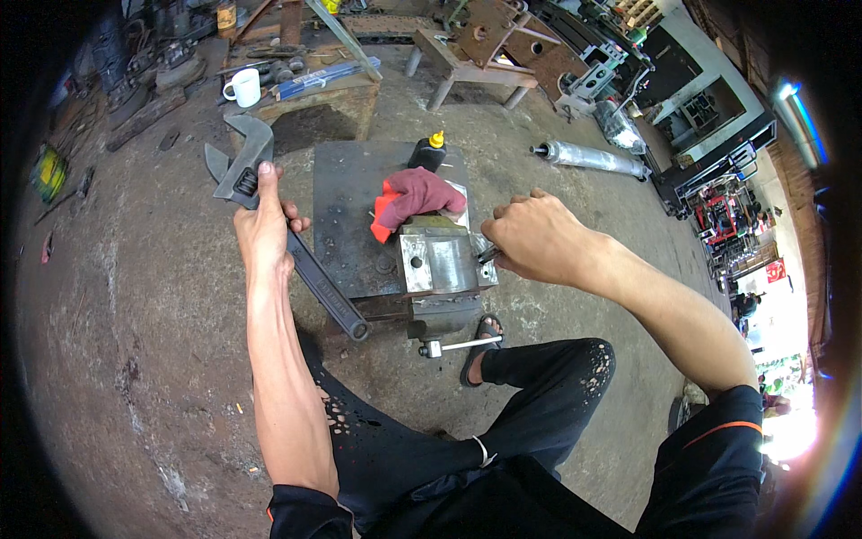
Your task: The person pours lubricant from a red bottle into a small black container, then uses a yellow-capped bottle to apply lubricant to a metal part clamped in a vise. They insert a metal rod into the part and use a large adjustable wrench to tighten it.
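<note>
My left hand is closed round a large adjustable wrench, its thumb near the adjusting screw. The wrench's jaws point up and away, and its handle slants down toward the vise. On the vise sits a shiny metal block with a curved hollow and a bolt hole. My right hand is closed at the block's right side, over a small dark metal piece mostly hidden by the fingers. Behind the block lies a maroon and orange cloth.
A black bottle with a yellow cap stands on the steel plate table. Beyond are a wooden bench with a white mug, a low metal stand and a metal cylinder on the floor.
</note>
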### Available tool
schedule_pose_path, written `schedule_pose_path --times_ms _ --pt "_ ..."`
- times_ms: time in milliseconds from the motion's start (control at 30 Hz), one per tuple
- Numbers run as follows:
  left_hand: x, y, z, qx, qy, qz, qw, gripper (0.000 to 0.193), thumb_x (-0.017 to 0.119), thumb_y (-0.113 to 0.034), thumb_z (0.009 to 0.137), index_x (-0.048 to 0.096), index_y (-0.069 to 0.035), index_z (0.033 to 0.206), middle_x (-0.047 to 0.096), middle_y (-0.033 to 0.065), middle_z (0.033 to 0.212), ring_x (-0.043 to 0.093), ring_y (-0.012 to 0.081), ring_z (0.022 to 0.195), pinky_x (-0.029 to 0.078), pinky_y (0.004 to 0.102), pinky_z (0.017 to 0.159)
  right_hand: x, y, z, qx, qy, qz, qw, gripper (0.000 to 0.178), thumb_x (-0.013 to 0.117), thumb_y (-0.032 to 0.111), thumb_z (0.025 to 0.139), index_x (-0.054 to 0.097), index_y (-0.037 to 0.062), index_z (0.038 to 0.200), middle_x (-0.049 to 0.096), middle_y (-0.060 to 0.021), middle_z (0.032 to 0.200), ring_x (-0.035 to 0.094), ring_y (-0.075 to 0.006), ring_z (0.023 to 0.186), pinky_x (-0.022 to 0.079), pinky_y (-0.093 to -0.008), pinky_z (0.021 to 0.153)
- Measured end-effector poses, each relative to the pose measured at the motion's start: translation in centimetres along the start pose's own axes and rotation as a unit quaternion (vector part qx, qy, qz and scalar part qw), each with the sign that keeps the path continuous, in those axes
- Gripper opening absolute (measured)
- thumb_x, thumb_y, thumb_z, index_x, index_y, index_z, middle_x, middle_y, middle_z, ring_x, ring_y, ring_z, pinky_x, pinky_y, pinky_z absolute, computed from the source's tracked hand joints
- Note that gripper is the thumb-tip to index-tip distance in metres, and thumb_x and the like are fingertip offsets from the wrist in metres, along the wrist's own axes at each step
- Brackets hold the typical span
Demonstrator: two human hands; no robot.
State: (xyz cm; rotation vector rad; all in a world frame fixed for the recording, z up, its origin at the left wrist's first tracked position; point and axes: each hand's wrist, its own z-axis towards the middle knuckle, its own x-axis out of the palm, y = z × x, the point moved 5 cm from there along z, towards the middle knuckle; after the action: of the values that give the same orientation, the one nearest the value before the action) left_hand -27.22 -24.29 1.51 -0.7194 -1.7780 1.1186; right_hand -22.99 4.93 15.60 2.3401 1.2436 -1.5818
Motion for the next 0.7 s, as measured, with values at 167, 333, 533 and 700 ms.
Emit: schedule_pose_path --times_ms 167,333,533,700 --pt "-0.07 -0.03 -0.04 -0.004 -0.002 -0.001 1.0 0.062 0.068 -0.055 0.105 0.067 0.001 0.131 0.049 -0.0026 0.065 0.049 0.0096 0.053 0.054 0.0331 0.057 -0.13 0.05 -0.15 -0.007 0.0 -0.01 1.0 0.03 0.083 0.028 0.089 0.075 0.0052 0.107 0.075 -0.0117 0.097 0.075 -0.032 0.105 0.055 -0.0498 0.095" --pt "-0.07 -0.04 -0.07 -0.002 0.0 -0.004 1.0 0.062 0.069 -0.055 0.104 0.067 0.001 0.131 0.049 -0.0024 0.065 0.049 0.0097 0.053 0.053 0.0325 0.056 -0.52 0.31 -0.31 -0.035 -0.077 -0.026 0.996 0.023 0.075 0.02 0.091 0.076 0.0096 0.111 0.076 -0.0115 0.097 0.075 -0.0324 0.102 0.054 -0.0501 0.096" --pt "-0.22 -0.08 -0.13 -0.004 -0.005 -0.006 1.0 0.062 0.069 -0.055 0.104 0.068 0.001 0.131 0.049 -0.0023 0.065 0.049 0.0097 0.053 0.053 0.0328 0.057 -0.39 -0.13 -0.63 -0.063 -0.066 0.001 0.996 0.028 0.079 0.026 0.091 0.078 0.0133 0.116 0.076 -0.0096 0.108 0.072 -0.031 0.112 0.053 -0.0489 0.1" --pt "-0.35 -0.15 -0.11 0.002 -0.006 -0.002 1.0 0.062 0.069 -0.055 0.104 0.068 0.001 0.13 0.049 -0.0024 0.065 0.049 0.0095 0.054 0.054 0.033 0.057 -0.19 -0.07 -0.57 -0.06 -0.06 -0.005 0.996 0.031 0.081 0.032 0.091 0.075 0.0076 0.109 0.071 -0.0081 0.103 0.069 -0.0288 0.109 0.053 -0.0461 0.098"
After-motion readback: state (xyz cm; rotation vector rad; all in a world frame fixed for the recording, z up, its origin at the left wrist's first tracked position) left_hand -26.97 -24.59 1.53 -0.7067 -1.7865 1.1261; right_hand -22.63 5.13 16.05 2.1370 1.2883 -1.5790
